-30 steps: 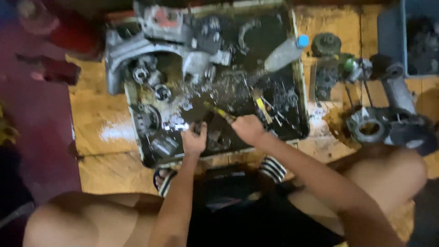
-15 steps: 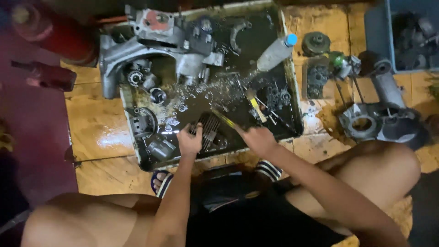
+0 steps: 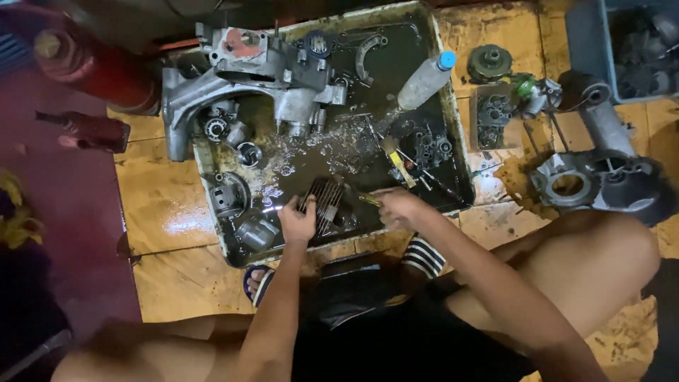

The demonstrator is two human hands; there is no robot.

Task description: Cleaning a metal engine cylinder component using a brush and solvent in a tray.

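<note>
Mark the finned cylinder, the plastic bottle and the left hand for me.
finned cylinder [image 3: 327, 204], head view, on its ribbed fins.
plastic bottle [image 3: 423, 83], head view, on the middle of its body.
left hand [image 3: 298, 221], head view, on the back of the hand.

Support surface: tiled floor [image 3: 170, 205], yellowish, stained, with a wet patch at near left. A large shallow metal tray [image 3: 453, 134] of dark oily liquid lies at centre. Left of the tray: a red cylinder [image 3: 92, 71] at far left, with a smaller dark red part [image 3: 85, 131] just near of it. Right of the tray: a round gear-like part [image 3: 489, 62], a dark rectangular block [image 3: 493, 117], a green-topped small part [image 3: 527, 86], and grey engine casings [image 3: 587, 180]. A blue-grey crate [image 3: 587, 35] stands at far right.
</note>
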